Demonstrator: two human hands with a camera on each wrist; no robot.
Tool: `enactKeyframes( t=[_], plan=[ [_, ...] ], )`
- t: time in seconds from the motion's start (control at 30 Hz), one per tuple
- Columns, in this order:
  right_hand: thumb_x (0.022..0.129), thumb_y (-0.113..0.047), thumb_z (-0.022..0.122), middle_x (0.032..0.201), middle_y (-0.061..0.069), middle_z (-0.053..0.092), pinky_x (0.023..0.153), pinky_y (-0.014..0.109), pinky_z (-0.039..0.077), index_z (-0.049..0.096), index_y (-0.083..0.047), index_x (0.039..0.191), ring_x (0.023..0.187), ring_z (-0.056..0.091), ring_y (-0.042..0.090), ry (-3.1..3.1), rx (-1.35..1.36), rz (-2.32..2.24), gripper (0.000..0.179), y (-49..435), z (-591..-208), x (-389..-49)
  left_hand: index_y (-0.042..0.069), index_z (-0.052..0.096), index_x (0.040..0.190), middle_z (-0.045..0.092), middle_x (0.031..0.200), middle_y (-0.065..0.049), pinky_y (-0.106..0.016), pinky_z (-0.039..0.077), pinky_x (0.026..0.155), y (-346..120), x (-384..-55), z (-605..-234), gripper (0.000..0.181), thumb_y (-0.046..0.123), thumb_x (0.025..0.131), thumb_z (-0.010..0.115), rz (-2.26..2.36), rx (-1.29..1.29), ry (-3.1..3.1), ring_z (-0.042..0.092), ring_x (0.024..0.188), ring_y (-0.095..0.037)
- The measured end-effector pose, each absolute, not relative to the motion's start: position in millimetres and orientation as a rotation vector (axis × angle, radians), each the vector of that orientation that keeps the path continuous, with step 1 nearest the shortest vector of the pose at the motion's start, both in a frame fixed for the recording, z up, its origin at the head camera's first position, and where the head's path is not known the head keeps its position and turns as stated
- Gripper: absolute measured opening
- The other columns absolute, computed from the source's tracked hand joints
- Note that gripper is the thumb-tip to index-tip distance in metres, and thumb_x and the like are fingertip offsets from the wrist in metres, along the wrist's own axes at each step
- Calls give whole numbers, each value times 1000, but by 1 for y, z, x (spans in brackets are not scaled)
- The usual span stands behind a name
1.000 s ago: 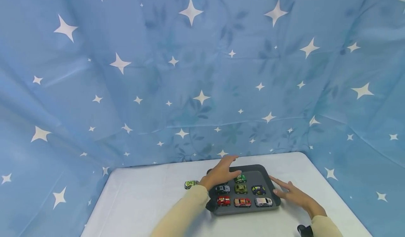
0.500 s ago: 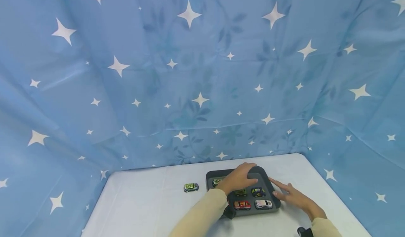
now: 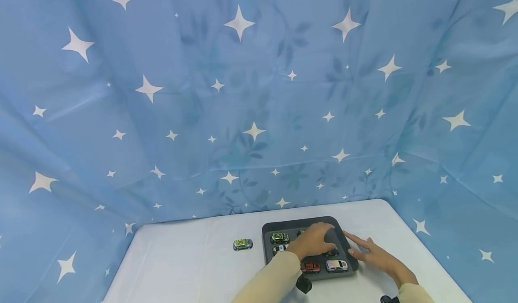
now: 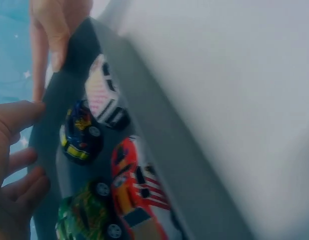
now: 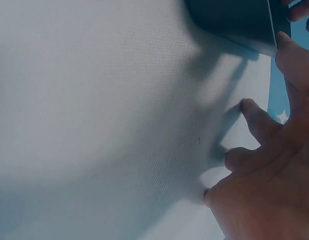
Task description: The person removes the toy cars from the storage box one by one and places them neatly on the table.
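Over tray (image 3: 283, 225), left hand (image 3: 313, 241) loosely open; against tray's side, right hand (image 3: 377, 256) spread.

Blue backdrop (image 3: 194, 123) (starry, softly creased), white tabletop (image 3: 178, 267)

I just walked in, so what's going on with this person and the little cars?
Someone is working over a dark grey rectangular tray holding multicoloured toy cars, set on a white table. Their left hand is over the right half of the tray, with no car visible in its grasp. Their right hand touches the tray's right edge. One lime-green and silver toy car sits outside, to the left.
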State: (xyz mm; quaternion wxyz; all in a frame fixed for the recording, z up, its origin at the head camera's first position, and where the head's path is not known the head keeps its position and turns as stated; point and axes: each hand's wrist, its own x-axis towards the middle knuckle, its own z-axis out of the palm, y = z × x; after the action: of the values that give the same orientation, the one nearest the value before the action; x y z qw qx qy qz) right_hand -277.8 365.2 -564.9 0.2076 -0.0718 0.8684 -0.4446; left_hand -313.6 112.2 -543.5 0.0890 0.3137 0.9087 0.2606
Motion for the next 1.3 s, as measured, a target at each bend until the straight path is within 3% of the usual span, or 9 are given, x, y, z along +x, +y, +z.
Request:
enactKeyframes(
  t=[0.27,0.47,0.6,0.77,0.93,1.0,1.17,1.2,1.3],
  plan=[
    [109,-31,64,166,38,17,102,93,-5,34,-1,165,143,-19,75,2447,-183,-1233,71,360,-563,-275,18,64,148,62,147,7,-28,48,111,117,-310,-554,53,31,99,81,742,926,2730,56,137,-10],
    [108,-38,64,167,37,18,101,93,-7,39,-8,165,142,-21,75,2428,-218,-1272,69,361,-567,-275,18,70,141,69,135,9,-30,52,107,116,-311,-566,47,29,97,83,753,851,2720,62,128,-8],
    [110,-41,60,167,35,19,97,95,-5,40,-20,167,139,-20,78,2424,-243,-1244,64,366,-571,-276,16,73,134,72,125,10,-27,53,103,120,-326,-598,40,28,97,83,740,941,2750,65,120,-6],
    [108,-42,64,167,36,19,100,94,-7,39,-10,165,142,-22,75,2424,-206,-1269,71,365,-571,-276,18,78,118,69,106,14,-20,54,91,125,-343,-634,26,29,96,84,742,1056,2790,63,102,1],
    [109,-39,64,168,33,22,99,94,-7,38,-9,166,141,-21,75,2431,-198,-1263,69,364,-570,-276,17,80,112,69,101,14,-21,55,88,123,-335,-621,19,25,95,85,784,1036,2769,63,97,1],
    [107,-43,65,169,31,23,100,94,-8,42,-18,166,143,-21,73,2423,-189,-1278,68,370,-583,-281,17,81,112,70,101,14,-21,55,87,121,-330,-612,18,24,95,86,789,1017,2771,63,97,1],
    [106,-44,66,168,33,22,103,92,-6,41,-13,166,147,-19,71,2436,-152,-1270,71,366,-580,-280,17,82,112,72,103,12,-21,55,87,117,-319,-591,19,21,94,86,783,996,2780,64,98,1],
    [108,-41,64,167,34,22,104,93,-4,38,-6,165,146,-18,72,2448,-145,-1249,72,360,-568,-275,16,82,113,73,104,12,-22,56,88,116,-317,-585,20,20,94,86,791,986,2772,64,99,1],
    [108,-40,63,167,35,21,104,93,-4,38,-5,164,146,-18,72,2454,-136,-1243,71,360,-566,-273,17,82,113,73,103,13,-23,56,87,119,-325,-599,19,21,94,86,816,1004,2767,64,98,1]
  ],
)
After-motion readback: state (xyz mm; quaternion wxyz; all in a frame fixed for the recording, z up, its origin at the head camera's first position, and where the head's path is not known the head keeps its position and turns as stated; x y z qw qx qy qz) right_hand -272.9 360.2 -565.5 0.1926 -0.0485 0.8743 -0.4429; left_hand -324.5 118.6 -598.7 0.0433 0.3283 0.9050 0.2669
